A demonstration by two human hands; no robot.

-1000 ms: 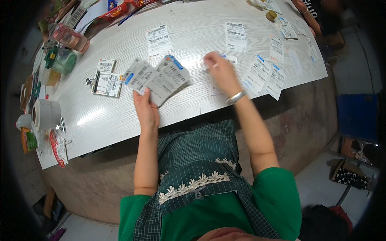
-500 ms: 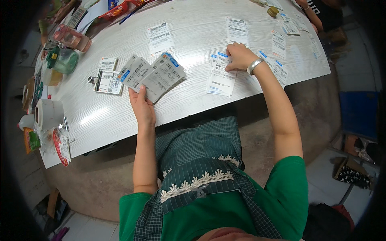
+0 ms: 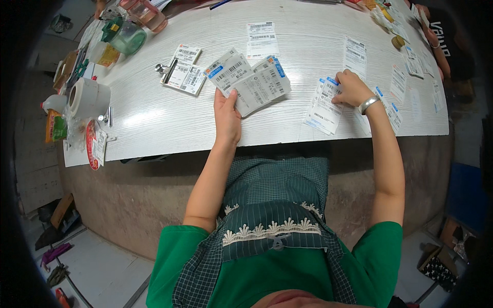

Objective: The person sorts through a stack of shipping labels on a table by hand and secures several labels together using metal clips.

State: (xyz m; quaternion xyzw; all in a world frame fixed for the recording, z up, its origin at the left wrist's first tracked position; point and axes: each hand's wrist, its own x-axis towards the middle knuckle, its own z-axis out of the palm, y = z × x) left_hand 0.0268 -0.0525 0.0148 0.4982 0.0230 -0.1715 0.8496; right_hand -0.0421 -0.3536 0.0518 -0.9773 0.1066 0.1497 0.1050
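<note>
My left hand [image 3: 228,119] grips a fanned bundle of printed shipping labels [image 3: 259,91] above the table, thumb on the front and fingers behind. Several labels in it have blue corners. To the right, my right hand [image 3: 354,88] is closed at the upper right corner of a small overlapping pile of labels [image 3: 323,114] lying on the white table [image 3: 205,126]. Its fingertips pinch the top label's edge; how many sheets they hold is hidden. More blue-cornered labels [image 3: 394,118] lie partly behind my right wrist, which wears a silver bracelet.
Single labels [image 3: 262,40] lie farther back. A clipped label stack [image 3: 185,71] sits left of my left hand. At the left stand a white roll [image 3: 90,98], a green-lidded jar [image 3: 126,38] and a pink jar [image 3: 146,15]. Another person's arm [image 3: 439,56] is at the far right.
The whole view has swung, so the table and both hands appear farther right. My hands keep nearly the same places on the bundle and the pile.
</note>
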